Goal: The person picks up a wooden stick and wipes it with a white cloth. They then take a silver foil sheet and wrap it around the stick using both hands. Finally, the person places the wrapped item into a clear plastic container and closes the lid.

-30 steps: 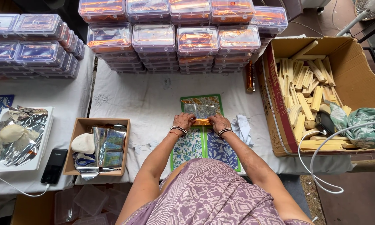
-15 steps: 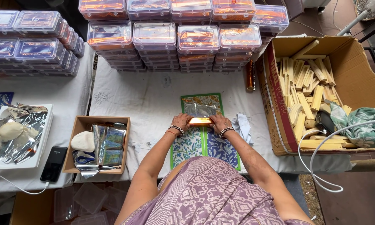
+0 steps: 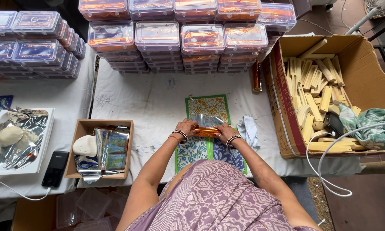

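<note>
Both hands grip one orange-wrapped bar [image 3: 206, 131]: left hand [image 3: 186, 128] clamped on its left end, right hand [image 3: 223, 133] on its right end. The bar lies across silver foil [image 3: 205, 120] on the patterned mat [image 3: 207, 107] on the counter [image 3: 158, 102]. Step in hand appears to be wrapping; the next move likely calls for folding foil snugly over the bar.
</note>
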